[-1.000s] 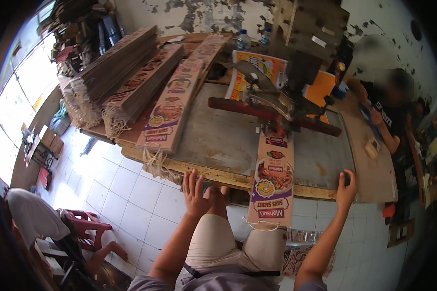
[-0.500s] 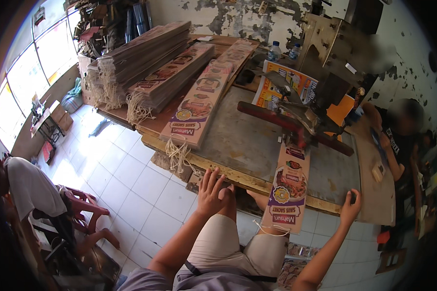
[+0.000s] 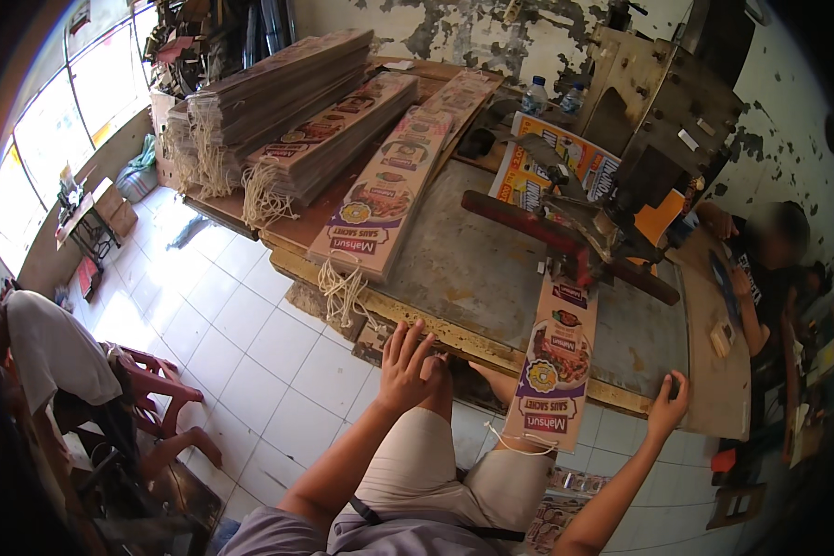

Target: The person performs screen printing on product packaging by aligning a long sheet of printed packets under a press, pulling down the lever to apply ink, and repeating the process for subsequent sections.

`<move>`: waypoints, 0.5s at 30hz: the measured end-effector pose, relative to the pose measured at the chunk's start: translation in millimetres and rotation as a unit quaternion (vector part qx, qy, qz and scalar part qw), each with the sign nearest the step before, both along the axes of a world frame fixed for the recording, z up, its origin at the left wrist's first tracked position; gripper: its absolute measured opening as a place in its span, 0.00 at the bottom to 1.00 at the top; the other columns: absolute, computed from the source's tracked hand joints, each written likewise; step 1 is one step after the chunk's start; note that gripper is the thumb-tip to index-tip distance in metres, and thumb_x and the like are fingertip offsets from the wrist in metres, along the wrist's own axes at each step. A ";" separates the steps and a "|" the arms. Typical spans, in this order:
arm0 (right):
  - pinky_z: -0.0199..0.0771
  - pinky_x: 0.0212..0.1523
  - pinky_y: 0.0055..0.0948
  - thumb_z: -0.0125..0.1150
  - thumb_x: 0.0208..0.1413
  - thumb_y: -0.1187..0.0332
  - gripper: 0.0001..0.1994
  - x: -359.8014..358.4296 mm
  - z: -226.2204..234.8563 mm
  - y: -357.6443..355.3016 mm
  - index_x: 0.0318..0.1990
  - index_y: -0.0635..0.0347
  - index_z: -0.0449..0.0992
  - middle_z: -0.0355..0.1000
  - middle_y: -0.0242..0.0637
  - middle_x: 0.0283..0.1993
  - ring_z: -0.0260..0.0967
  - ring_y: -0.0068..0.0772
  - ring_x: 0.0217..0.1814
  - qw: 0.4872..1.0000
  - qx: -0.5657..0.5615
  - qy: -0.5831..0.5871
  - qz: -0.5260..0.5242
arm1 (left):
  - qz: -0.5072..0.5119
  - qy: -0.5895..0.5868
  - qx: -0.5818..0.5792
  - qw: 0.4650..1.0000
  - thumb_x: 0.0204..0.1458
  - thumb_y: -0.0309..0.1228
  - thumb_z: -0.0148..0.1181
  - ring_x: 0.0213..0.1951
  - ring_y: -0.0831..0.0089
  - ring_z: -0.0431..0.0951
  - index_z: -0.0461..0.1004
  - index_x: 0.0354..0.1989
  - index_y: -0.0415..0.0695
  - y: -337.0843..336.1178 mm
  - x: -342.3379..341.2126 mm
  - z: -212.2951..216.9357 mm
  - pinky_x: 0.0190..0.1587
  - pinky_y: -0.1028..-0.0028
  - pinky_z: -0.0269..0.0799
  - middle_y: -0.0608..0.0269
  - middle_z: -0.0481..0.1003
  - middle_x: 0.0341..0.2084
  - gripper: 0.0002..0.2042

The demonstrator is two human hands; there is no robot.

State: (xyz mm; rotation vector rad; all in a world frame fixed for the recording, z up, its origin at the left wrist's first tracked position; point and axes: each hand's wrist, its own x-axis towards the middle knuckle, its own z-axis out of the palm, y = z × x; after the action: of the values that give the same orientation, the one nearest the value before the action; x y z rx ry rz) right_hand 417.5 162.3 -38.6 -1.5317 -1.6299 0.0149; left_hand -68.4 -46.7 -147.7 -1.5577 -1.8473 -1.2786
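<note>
White tiles [image 3: 250,315] run under everything on my left, where a person in a white shirt [image 3: 51,347] sits by a red stool [image 3: 157,385]. Further along, flat printed cartons lie in stacks [image 3: 287,102] on the wooden bench [image 3: 435,310], string loops hanging off their ends. My left hand [image 3: 406,363] hangs just below the bench's near edge, over my knee, fingers spread and holding nothing. Next comes one long printed carton [image 3: 554,366], lying on the grey metal bench top [image 3: 463,250]; its far end sits under the red machine arm [image 3: 565,243], its near end juts past the edge above my lap, a string trailing from it. My right hand [image 3: 669,406] rests on the bench edge just right of that carton, fingers curled onto the rim, not touching the carton. At the far right another person [image 3: 769,269] leans at the bench's end.
</note>
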 end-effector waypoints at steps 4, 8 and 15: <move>0.71 0.66 0.46 0.61 0.73 0.62 0.13 4.2 -3.2 2.6 0.55 0.61 0.79 0.81 0.45 0.56 0.77 0.51 0.61 1.000 0.009 -0.011 0.008 | 0.002 0.004 0.001 1.000 0.54 0.33 0.69 0.77 0.42 0.62 0.76 0.66 0.45 0.2 -1.0 -1.2 0.73 0.47 0.61 0.51 0.67 0.75 0.28; 0.71 0.66 0.45 0.60 0.73 0.62 0.13 1.8 -2.5 1.6 0.55 0.61 0.79 0.81 0.45 0.56 0.77 0.51 0.61 1.000 0.003 -0.007 0.005 | 0.002 0.001 0.000 1.000 0.53 0.33 0.69 0.76 0.43 0.63 0.76 0.65 0.45 1.7 -1.0 -1.8 0.74 0.47 0.61 0.51 0.67 0.75 0.28; 0.69 0.69 0.46 0.61 0.73 0.60 0.15 -22.4 -0.8 -43.3 0.56 0.62 0.79 0.78 0.44 0.61 0.74 0.50 0.66 0.996 0.030 -0.001 0.085 | 0.005 -0.007 -0.021 1.000 0.53 0.34 0.68 0.76 0.45 0.64 0.76 0.66 0.46 -10.3 -1.2 15.6 0.75 0.48 0.57 0.52 0.68 0.75 0.29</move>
State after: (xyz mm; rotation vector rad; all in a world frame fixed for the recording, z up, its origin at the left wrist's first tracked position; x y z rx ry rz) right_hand 395.1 118.9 -39.3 -1.3446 -1.7421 0.0569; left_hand -69.6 -57.0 -132.1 -1.5629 -1.8999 -1.2569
